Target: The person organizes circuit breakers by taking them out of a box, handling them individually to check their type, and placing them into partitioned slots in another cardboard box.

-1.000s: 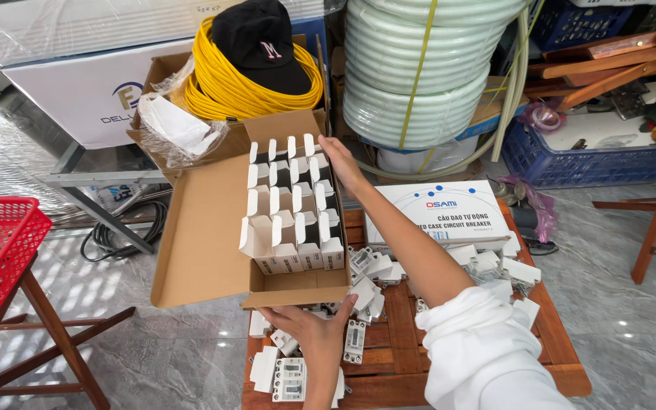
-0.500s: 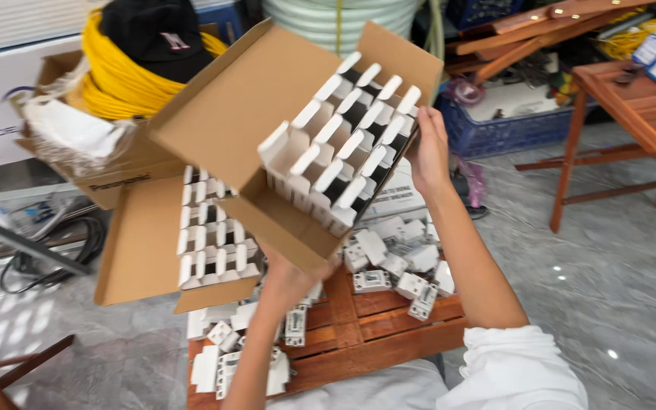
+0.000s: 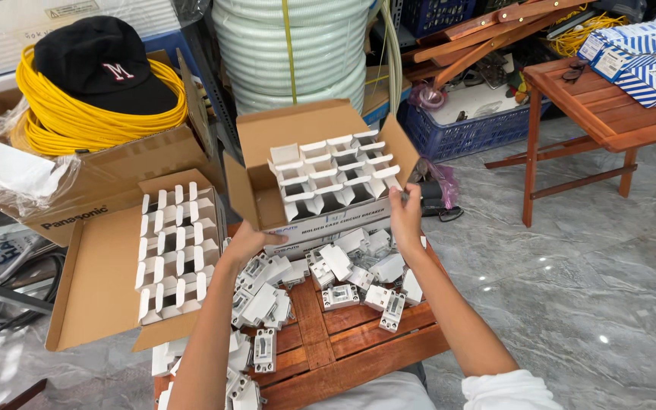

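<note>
I hold an open cardboard box (image 3: 265,138) with a white cell divider inside, lifted over the wooden table (image 3: 343,345). My left hand (image 3: 246,241) grips its lower left corner. My right hand (image 3: 406,212) grips its right side. The cells look empty. Below the box, several white circuit breakers (image 3: 341,273) lie in a loose pile on the table. A second open cardboard box (image 3: 100,281) with a white divider rests at the table's left edge.
Behind on the left a carton holds yellow cable coils (image 3: 77,121) and a black cap (image 3: 100,64). White corrugated hose coils (image 3: 294,45) stand behind. A blue crate (image 3: 465,125) and a wooden table (image 3: 609,106) with blue-white boxes stand at the right. Grey tile floor (image 3: 571,281).
The box I hold was tipped over the table half a second ago; now it is level with its opening up, and its cells look empty. More breakers lie on the table.
</note>
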